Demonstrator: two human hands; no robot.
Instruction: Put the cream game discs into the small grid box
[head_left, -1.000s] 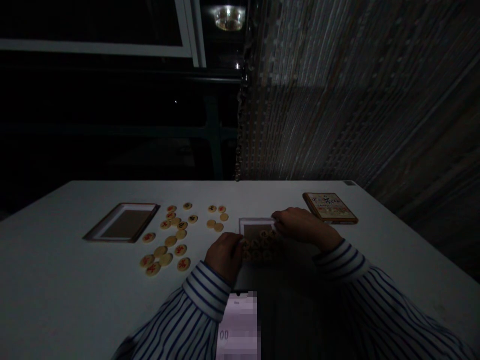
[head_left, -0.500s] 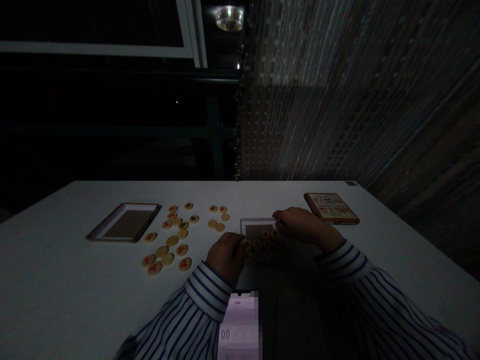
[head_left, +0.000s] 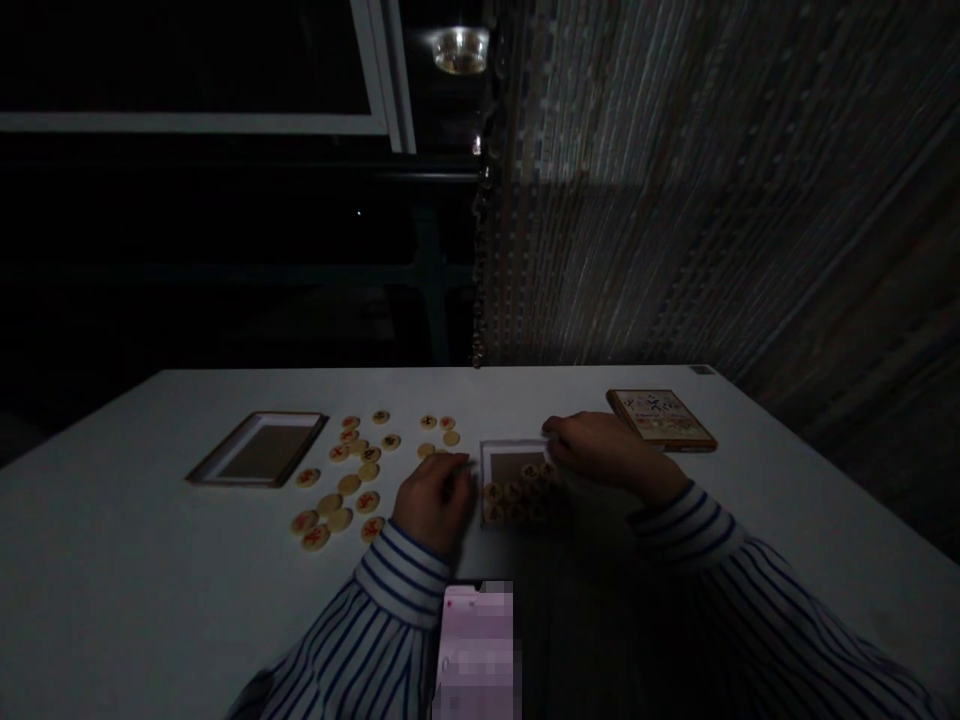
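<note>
A small shallow box [head_left: 517, 464] sits in front of me, with several round Chinese chess pieces [head_left: 514, 492] in rows in its near part. My right hand [head_left: 604, 455] is closed at the box's far right corner, fingertips at its rim; shadow hides part of the grip. Just left of the box is my left hand [head_left: 435, 505], apart from it, fingers loosely bent with a gap between thumb and fingers and nothing visible in them. Beyond and left of that hand lie loose chess pieces [head_left: 349, 485], some showing red or black characters, others plain side up.
An open shallow tray-like lid or box [head_left: 262, 450] lies at the left of the white table [head_left: 150, 570]. At the right is a flat printed box [head_left: 664, 418]. A lit phone [head_left: 476, 650] is at the near edge. Behind hangs a string curtain [head_left: 637, 180]; the room is dark.
My left hand has come off the box's left side and moved left toward the loose pieces. My right hand stays at the far right corner. The view has tilted slightly.
</note>
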